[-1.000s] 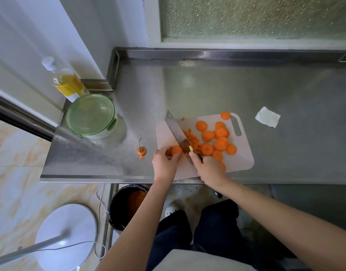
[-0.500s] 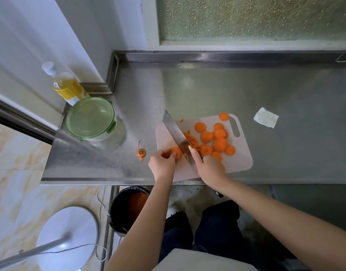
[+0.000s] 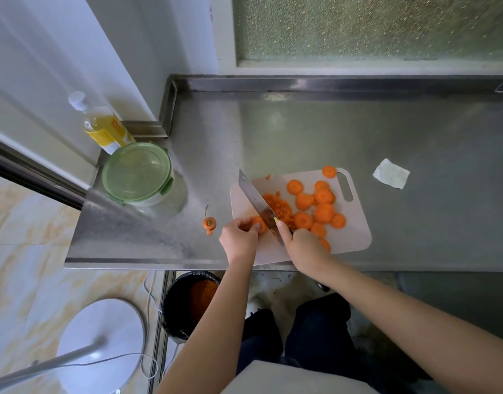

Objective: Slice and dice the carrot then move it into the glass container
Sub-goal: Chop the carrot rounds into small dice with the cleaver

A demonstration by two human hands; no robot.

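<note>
The left hand (image 3: pixel 239 237) pinched the carrot piece (image 3: pixel 259 223) at its one o'clock; the right hand (image 3: pixel 304 247) gripped the cleaver (image 3: pixel 254 199) beside it.

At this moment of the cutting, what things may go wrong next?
1. The left hand pinches a small carrot piece right beside the knife held by the right hand; a slip may cut the fingers.
2. The cutting board seems to reach the front edge of the counter, so pressure might tip or slide it.
3. One slice sits at the board's far rim and may fall off.
</note>
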